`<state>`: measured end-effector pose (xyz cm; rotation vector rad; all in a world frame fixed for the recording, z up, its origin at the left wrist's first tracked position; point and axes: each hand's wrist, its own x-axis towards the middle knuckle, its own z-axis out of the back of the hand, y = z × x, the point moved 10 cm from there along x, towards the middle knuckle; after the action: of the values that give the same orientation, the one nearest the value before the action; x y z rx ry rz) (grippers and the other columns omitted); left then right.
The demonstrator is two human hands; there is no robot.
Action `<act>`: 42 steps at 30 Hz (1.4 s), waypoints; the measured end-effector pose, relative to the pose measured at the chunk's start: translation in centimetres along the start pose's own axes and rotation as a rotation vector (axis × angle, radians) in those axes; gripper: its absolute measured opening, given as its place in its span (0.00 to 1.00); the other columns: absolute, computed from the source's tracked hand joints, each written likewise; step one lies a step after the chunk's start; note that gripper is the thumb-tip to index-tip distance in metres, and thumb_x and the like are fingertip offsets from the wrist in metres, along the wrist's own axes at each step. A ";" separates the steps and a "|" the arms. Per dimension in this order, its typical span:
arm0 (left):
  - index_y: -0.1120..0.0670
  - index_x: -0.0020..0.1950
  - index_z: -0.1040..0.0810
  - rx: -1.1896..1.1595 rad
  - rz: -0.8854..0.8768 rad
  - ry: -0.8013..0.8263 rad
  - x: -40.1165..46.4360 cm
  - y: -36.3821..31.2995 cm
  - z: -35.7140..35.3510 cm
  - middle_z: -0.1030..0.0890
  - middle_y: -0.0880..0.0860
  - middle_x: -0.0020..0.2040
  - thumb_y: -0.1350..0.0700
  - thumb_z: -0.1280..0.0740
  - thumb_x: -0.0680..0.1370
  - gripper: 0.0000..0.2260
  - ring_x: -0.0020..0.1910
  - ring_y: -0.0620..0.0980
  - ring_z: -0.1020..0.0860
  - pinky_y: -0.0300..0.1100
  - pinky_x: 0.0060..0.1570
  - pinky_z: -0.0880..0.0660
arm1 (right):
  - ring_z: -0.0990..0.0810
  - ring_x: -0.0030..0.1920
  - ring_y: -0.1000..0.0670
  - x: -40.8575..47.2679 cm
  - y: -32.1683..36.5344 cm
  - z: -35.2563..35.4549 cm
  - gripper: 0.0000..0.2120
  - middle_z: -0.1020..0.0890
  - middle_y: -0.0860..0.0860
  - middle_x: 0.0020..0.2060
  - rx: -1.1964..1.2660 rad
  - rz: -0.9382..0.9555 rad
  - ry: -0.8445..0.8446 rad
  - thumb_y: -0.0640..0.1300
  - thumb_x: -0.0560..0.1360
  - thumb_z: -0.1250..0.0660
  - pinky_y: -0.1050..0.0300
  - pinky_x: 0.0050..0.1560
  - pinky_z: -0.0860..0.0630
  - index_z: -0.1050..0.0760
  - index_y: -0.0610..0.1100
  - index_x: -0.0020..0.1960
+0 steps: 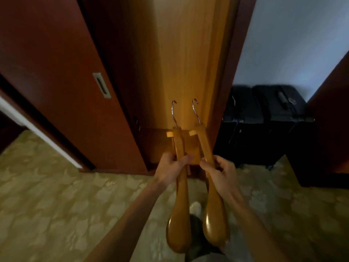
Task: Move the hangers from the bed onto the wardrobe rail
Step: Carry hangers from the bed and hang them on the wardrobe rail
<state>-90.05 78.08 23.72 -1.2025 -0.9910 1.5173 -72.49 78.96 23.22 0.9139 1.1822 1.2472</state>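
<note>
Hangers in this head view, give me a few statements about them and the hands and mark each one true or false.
1. Each hand grips one wooden hanger: the left hand holds the left hanger, the right hand the right hanger. True.
2. Both hangers already hang on the wardrobe rail. False: they are in the hands, and no rail is in view.
3. The metal hooks point away from the person, toward the open wardrobe. True.
4. A black suitcase stands left of the wardrobe. False: it stands to the right.
5. The floor is bare wood. False: a patterned carpet covers it.
</note>
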 end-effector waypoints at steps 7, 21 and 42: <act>0.53 0.42 0.17 -0.006 -0.035 -0.040 17.9 -10.5 3.2 0.16 0.46 0.34 0.48 0.32 0.80 0.12 0.34 0.41 0.17 0.31 0.35 0.23 | 0.20 0.35 0.58 17.9 8.2 -0.6 0.05 0.19 0.59 0.31 0.126 0.055 0.019 0.47 0.76 0.28 0.59 0.42 0.27 0.17 0.46 0.47; 0.56 0.51 0.16 0.002 -0.353 0.076 39.3 -37.0 10.8 0.18 0.51 0.33 0.42 0.35 0.80 0.18 0.30 0.43 0.20 0.34 0.29 0.26 | 0.16 0.43 0.55 38.7 35.3 0.2 0.07 0.14 0.55 0.41 0.144 0.317 -0.107 0.52 0.77 0.30 0.61 0.44 0.27 0.18 0.49 0.46; 0.51 0.51 0.15 -0.006 -0.616 0.204 52.9 -60.7 11.9 0.16 0.46 0.37 0.35 0.33 0.76 0.20 0.36 0.45 0.20 0.37 0.33 0.25 | 0.22 0.33 0.51 53.5 54.3 7.1 0.12 0.20 0.49 0.31 0.188 0.485 -0.305 0.49 0.75 0.28 0.49 0.44 0.25 0.20 0.40 0.41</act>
<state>-95.51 143.55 71.79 -0.9146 -1.0968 0.8912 -80.28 139.87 68.93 1.5383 0.8685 1.3245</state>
